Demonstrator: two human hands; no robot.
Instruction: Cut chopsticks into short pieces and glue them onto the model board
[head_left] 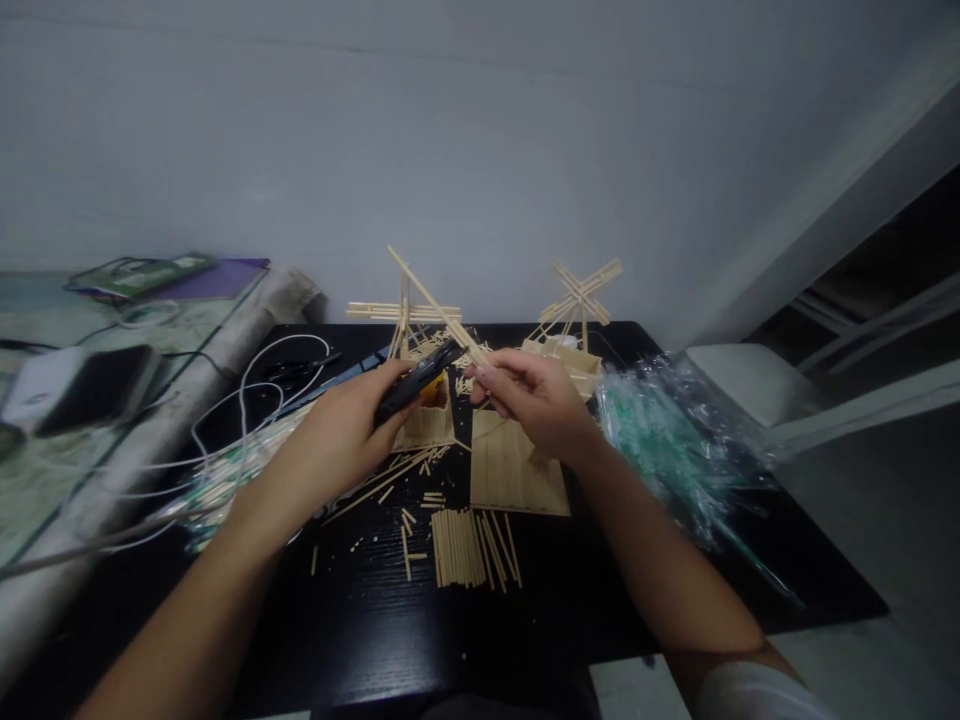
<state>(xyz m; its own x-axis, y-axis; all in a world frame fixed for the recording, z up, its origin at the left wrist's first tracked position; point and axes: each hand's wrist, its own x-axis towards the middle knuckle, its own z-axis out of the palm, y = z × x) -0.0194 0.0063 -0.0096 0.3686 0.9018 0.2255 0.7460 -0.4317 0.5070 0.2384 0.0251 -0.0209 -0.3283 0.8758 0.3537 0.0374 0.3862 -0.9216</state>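
My left hand (345,430) is closed round a black cutting tool (418,380), its jaws pointing up and right. My right hand (529,400) pinches a long thin wooden stick (435,305) that slants up to the left, its lower end meeting the tool's jaws. Both hands hover above a black table (375,620). Under them lie a flat panel of glued sticks (514,470) and a row of cut sticks (469,548). Behind stand two stick-built structures, one a frame (405,312), the other windmill-like (579,295).
A crumpled clear plastic wrapper with green print (675,440) lies at the table's right. White cables (247,400) and another stick packet sit at the left. Short stick offcuts litter the table. A glass-topped surface with a dark box (75,385) is at far left; a white wall behind.
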